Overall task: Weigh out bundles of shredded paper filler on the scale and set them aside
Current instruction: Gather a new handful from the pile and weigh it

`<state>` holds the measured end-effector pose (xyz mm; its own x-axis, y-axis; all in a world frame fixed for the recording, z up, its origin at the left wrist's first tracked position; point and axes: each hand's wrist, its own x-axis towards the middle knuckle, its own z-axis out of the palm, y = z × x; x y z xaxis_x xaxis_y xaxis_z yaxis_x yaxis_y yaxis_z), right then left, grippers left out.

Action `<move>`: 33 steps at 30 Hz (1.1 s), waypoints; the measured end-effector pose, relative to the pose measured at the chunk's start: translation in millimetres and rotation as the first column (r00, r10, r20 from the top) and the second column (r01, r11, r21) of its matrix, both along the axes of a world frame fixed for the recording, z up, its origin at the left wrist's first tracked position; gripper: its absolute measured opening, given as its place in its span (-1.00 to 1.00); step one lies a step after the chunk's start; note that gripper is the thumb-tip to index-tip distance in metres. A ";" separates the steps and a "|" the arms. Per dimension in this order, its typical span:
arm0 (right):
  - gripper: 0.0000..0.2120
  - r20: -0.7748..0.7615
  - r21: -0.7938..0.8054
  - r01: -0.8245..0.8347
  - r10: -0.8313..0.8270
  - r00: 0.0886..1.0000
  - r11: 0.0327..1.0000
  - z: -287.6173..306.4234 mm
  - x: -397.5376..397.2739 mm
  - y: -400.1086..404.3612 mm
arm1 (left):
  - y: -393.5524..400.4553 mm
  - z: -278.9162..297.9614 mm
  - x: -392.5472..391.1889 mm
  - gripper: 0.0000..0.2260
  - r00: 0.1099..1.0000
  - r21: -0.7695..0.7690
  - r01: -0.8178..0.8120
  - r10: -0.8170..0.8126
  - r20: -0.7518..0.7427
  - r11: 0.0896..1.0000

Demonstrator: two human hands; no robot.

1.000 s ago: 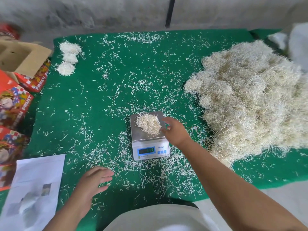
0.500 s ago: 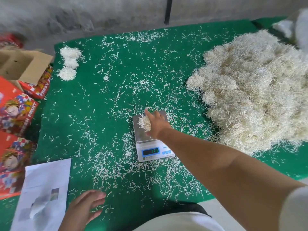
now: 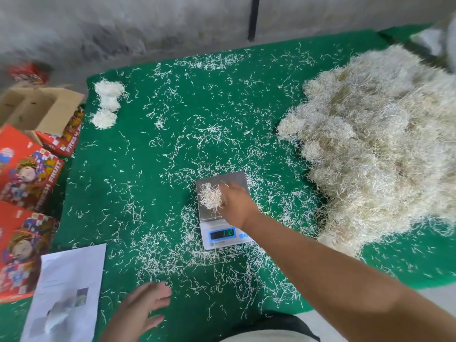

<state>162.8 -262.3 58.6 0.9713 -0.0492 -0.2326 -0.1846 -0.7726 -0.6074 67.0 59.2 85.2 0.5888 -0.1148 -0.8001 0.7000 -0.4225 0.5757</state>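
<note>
Shredded-paper bundle point(image 3: 211, 197) sits clutched in right-hand grip point(image 3: 235, 206) above scale point(image 3: 223, 213).

The scale point(image 3: 223, 218) display shows lit digits, seemingly "112". Red boxes point(image 3: 27, 178) at the left read "FRESH FRUIT". Print on the paper sheet point(image 3: 66, 292) is unreadable.

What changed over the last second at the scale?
The right hand, which was beside the scale a second ago, moved left onto the pan and now grips the bundle there. The display changed from about 111 to about 112, though the digits are blurry. The left hand stayed open on the mat; the three set-aside bundles and the big pile are unchanged.
</note>
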 end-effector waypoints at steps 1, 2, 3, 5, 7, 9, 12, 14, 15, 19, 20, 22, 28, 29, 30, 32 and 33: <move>-0.66 0.040 0.022 -0.004 0.003 0.999 1.000 7.4 -11.7 -1.8 | -14.5 8.4 6.0 -0.47 0.999 -0.019 0.010 -0.010 0.040 1.000; -0.69 0.082 0.037 -0.008 0.005 0.997 0.999 14.7 -23.2 -3.6 | -30.0 17.2 12.7 -0.42 0.996 -0.036 0.011 -0.008 0.086 0.999; -0.67 0.124 0.053 -0.019 0.012 0.992 0.998 23.2 -34.3 -5.2 | -46.1 27.5 19.3 -0.37 0.991 -0.054 0.022 -0.015 0.133 0.998; -0.55 0.190 0.094 -0.064 0.046 0.981 0.994 43.2 -55.2 -8.8 | -80.3 49.3 32.3 -0.23 0.975 -0.104 0.075 -0.051 0.217 0.992; -0.45 0.243 0.150 -0.120 0.081 0.967 0.981 63.7 -73.8 -14.5 | -115.1 71.3 44.4 -0.06 0.955 -0.184 0.102 -0.044 0.293 0.978; -0.43 0.291 0.209 -0.161 0.096 0.952 0.965 82.3 -89.2 -20.8 | -147.5 90.7 52.9 -0.04 0.929 -0.240 0.171 -0.075 0.363 0.955; -0.47 0.355 0.252 -0.194 0.096 0.930 0.948 104.9 -106.1 -28.7 | -182.0 107.9 53.2 -0.17 0.908 -0.302 0.330 -0.212 0.362 0.894; -0.33 0.376 0.280 -0.176 0.061 0.925 0.944 114.6 -114.9 -36.4 | -201.2 112.5 47.8 -0.19 0.877 -0.212 0.427 -0.346 0.333 0.879; -0.21 0.373 0.288 -0.146 0.029 0.928 0.947 117.8 -119.9 -42.4 | -210.8 116.5 43.8 -0.22 0.856 -0.167 0.467 -0.395 0.334 0.869; 0.04 0.324 0.352 -0.015 -0.106 0.940 0.936 123.5 -145.8 -75.6 | -249.8 105.9 37.4 -0.50 0.967 -0.304 0.214 -0.158 0.198 0.928; 0.05 0.310 0.371 0.018 -0.141 0.940 0.929 124.3 -152.6 -84.0 | -256.9 105.6 35.6 -0.56 0.971 -0.280 0.188 -0.136 0.197 0.941; 0.04 0.273 0.395 0.087 -0.208 0.939 0.915 124.3 -166.1 -101.8 | -267.4 105.7 33.9 -0.61 0.984 -0.319 0.099 -0.045 0.170 0.943; -0.58 0.153 0.550 0.211 -0.346 0.926 0.808 112.7 -194.4 -153.2 | -302.7 122.4 12.4 -0.09 0.963 -0.229 -0.151 0.195 0.187 0.962; -0.66 0.139 0.592 0.189 -0.330 0.934 0.784 109.2 -196.1 -156.9 | -305.7 123.2 6.1 -0.07 0.954 -0.199 -0.129 0.176 0.243 0.972; -0.72 0.134 0.625 0.163 -0.311 0.941 0.763 106.3 -197.1 -159.2 | -313.1 126.4 0.9 -0.08 0.950 -0.204 -0.109 0.163 0.268 0.973; -0.87 0.149 0.654 0.129 -0.294 0.944 0.745 103.4 -196.4 -162.0 | -319.1 126.4 -7.6 -0.14 0.944 -0.212 -0.061 0.125 0.304 0.975; -0.92 0.158 0.658 0.124 -0.297 0.942 0.743 102.3 -195.6 -164.3 | -318.0 123.8 -12.9 -0.19 0.931 -0.184 0.000 0.067 0.360 0.983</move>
<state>-32.9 -426.5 160.9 0.9814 -0.1854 -0.0498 -0.0791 -0.1542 -0.9849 54.1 -258.8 208.9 0.8408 -0.2104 -0.4988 0.4405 -0.2699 0.8562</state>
